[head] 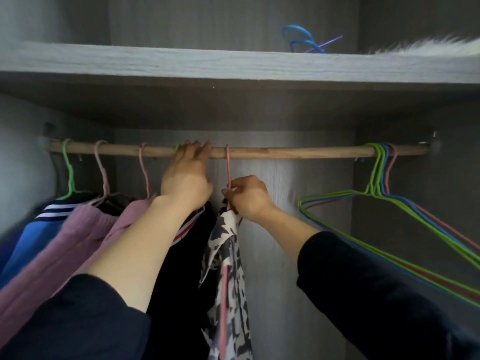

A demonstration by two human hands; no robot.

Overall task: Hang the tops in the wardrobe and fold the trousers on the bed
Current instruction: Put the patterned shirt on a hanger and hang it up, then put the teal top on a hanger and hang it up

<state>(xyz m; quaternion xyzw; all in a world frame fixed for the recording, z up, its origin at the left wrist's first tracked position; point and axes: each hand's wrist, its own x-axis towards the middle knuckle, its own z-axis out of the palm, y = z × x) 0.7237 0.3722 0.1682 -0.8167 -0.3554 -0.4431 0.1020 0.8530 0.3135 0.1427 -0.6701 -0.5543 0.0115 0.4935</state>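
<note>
One grey shelf (207, 63) runs above one wooden rail (285, 152), which carries five tops (85, 229): four left of its middle, and the patterned top (228, 255) at the middle on a pink hanger (228, 165). About four empty hangers (377, 165) bunch at the rail's right end. The left hand (185, 178) curls its fingers over the rail, and just below it the right hand (249, 198) pinches the pink hanger's neck.

The rail (259, 152) is bare matt wood with a rough grain, the shelf (207, 63) and back panel (298, 203) are grey matt wood-grain board, the hangers (376, 178) are thin smooth coated wire, the patterned top (226, 245) is thin smooth cloth, and the pink tops (85, 224) are soft matt knit.
</note>
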